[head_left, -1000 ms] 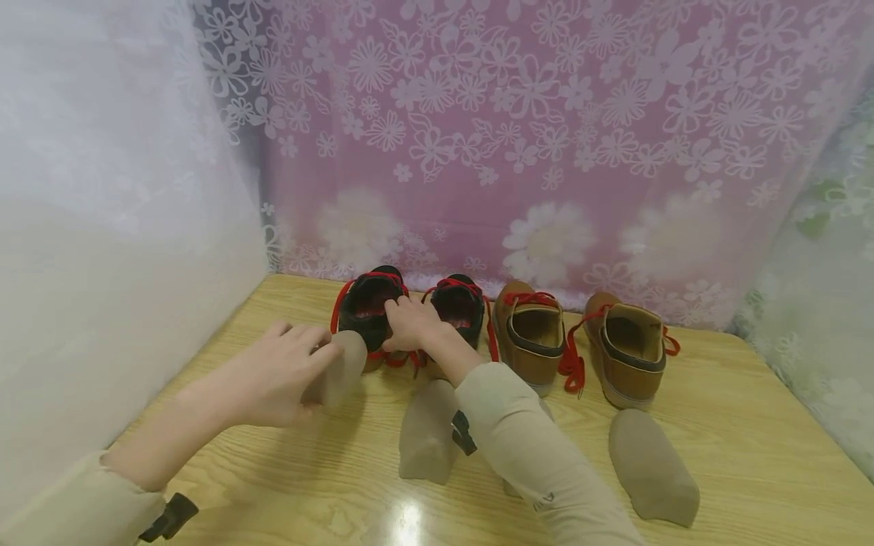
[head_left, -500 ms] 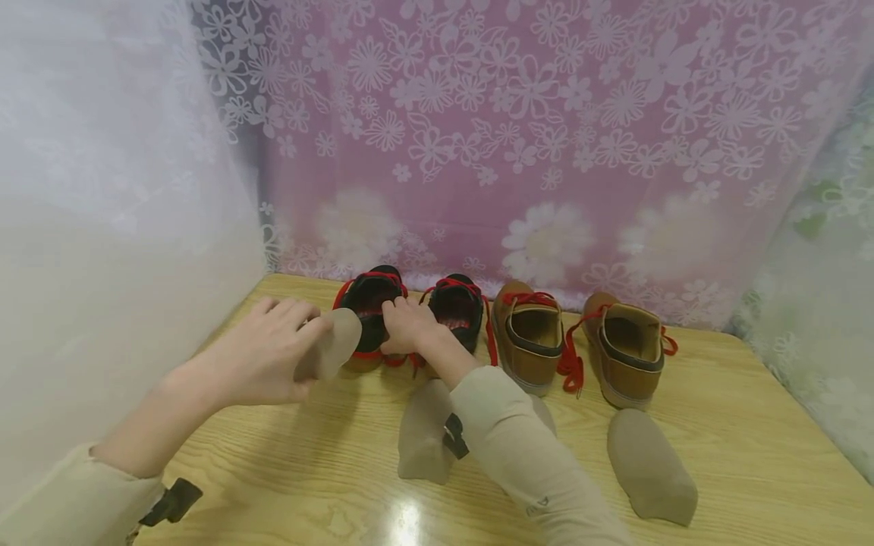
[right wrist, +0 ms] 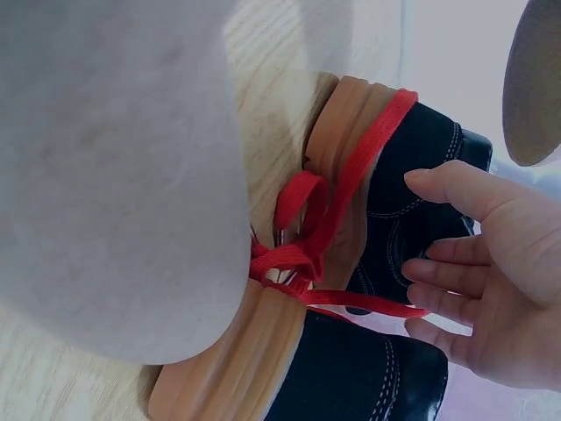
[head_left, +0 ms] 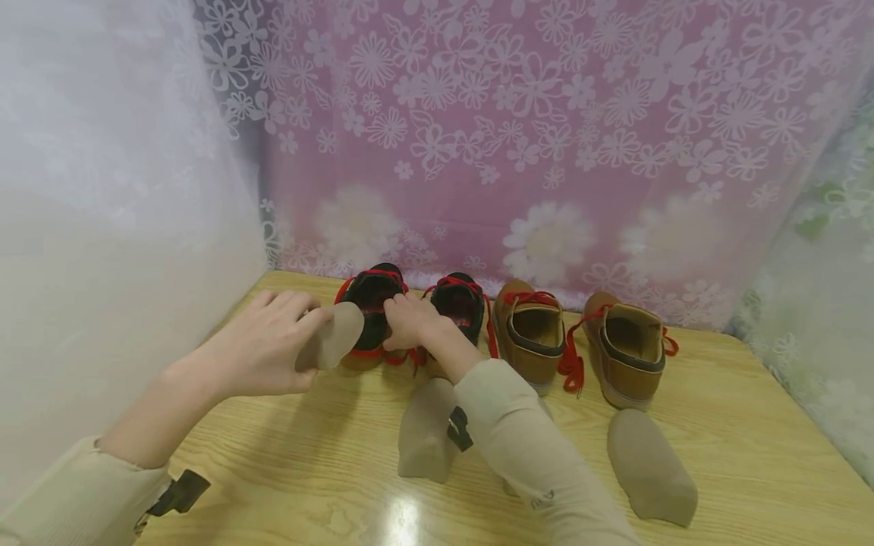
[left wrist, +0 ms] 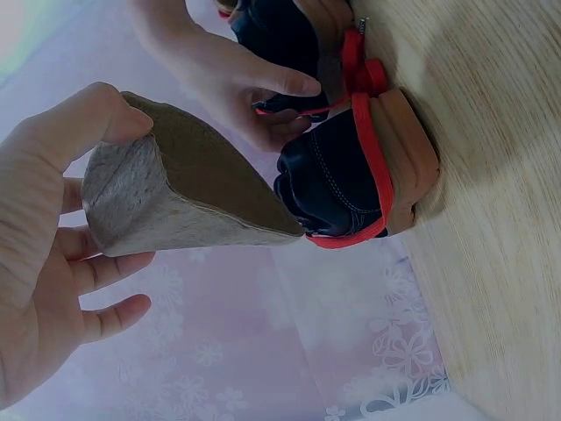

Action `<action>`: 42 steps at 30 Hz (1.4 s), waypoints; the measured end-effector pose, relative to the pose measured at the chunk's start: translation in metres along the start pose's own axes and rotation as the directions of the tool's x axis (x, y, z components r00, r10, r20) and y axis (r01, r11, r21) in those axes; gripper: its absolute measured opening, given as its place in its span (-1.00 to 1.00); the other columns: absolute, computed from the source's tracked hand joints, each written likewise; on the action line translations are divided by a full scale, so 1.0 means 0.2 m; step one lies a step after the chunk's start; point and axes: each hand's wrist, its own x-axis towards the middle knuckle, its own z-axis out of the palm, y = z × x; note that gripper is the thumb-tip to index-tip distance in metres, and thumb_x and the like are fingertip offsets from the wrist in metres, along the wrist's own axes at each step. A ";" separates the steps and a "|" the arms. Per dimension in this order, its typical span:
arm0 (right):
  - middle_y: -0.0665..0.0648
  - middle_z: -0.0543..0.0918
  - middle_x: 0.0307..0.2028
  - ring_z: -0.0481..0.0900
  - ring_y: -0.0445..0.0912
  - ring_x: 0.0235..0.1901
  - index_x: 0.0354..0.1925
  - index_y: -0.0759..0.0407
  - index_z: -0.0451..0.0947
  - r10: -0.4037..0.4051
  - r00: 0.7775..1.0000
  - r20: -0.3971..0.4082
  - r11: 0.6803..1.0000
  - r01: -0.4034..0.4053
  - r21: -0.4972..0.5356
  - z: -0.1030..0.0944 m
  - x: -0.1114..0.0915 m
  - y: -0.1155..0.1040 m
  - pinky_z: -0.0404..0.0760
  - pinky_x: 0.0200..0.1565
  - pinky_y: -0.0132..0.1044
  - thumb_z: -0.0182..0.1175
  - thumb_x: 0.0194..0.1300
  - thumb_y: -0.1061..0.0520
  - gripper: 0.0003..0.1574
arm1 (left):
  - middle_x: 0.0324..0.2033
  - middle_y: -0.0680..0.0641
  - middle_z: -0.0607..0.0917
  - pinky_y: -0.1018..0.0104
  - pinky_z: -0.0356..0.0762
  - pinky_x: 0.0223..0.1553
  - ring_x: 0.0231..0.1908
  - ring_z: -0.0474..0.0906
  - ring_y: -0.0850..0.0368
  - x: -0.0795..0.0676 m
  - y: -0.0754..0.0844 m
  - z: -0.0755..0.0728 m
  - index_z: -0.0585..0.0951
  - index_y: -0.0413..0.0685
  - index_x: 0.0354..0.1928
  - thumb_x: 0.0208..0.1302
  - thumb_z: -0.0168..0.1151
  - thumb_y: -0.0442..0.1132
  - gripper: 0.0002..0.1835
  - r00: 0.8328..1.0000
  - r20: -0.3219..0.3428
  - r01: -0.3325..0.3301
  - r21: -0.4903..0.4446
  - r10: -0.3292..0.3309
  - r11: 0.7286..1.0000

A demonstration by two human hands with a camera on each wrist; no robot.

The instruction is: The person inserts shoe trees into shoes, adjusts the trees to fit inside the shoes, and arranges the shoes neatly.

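My left hand grips a grey-brown moulded-pulp shoe insert, its thumb on the open end's rim and fingers behind the outer wall. The insert's rounded toe points at the heel of the leftmost black shoe, which has red laces and a tan sole. In the head view the insert overlaps that shoe's left side. My right hand rests by the same shoe's right side, between the two black shoes, its fingers relaxed over the upper and lace. The second black shoe is partly behind my right hand and wrist.
Two brown shoes with red laces, one beside the black pair and another further right, stand in the row. Shoe inserts lie nearer me: one left of my right sleeve, one mostly under it, one at right. A pink flowered curtain hangs behind.
My left hand has moved up and a little farther from me with the shoe insert. My right hand has stayed nearly still at the black shoe.
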 end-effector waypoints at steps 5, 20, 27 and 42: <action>0.14 0.40 0.10 0.31 0.01 0.13 0.16 0.17 0.32 -0.009 1.000 -0.007 1.000 0.009 -0.002 -0.01 0.01 0.00 0.35 0.08 -0.09 0.24 0.15 -0.18 -0.26 | -0.28 -0.13 0.51 0.03 0.32 -0.27 -0.26 0.45 -0.11 0.00 -0.01 0.00 0.51 -0.16 -0.13 -0.34 0.40 -0.07 -0.39 1.000 -0.008 0.004 -0.008 -0.004 1.000; 0.13 0.41 0.08 0.31 0.00 0.12 0.14 0.18 0.32 0.009 0.999 -0.035 0.998 -0.011 -0.060 0.00 0.01 -0.02 0.33 0.12 -0.12 0.25 0.13 -0.20 -0.25 | -0.28 -0.16 0.48 -0.01 0.36 -0.31 -0.29 0.46 -0.07 0.08 -0.08 0.04 0.51 -0.20 -0.12 -0.30 0.42 -0.13 -0.41 0.999 -0.010 0.044 -0.048 -0.044 0.998; 0.13 0.41 0.10 0.31 0.00 0.13 0.16 0.18 0.32 0.007 1.000 -0.030 0.998 -0.009 -0.065 0.00 0.01 -0.02 0.34 0.11 -0.12 0.25 0.13 -0.20 -0.23 | -0.24 -0.18 0.49 -0.06 0.34 -0.26 -0.24 0.44 -0.11 0.15 -0.13 0.06 0.52 -0.19 -0.07 -0.26 0.39 -0.08 -0.39 0.995 0.046 0.086 -0.034 -0.084 0.996; 0.13 0.44 0.04 0.36 0.00 0.06 0.13 0.20 0.34 -0.014 0.999 -0.030 0.999 0.012 -0.050 0.00 0.01 0.00 0.39 0.05 -0.14 0.27 0.11 -0.20 -0.24 | -0.20 -0.13 0.50 -0.04 0.28 -0.18 -0.18 0.42 -0.11 0.23 -0.16 0.14 0.51 -0.15 -0.04 -0.24 0.39 -0.02 -0.36 0.990 0.105 0.099 0.012 -0.099 0.995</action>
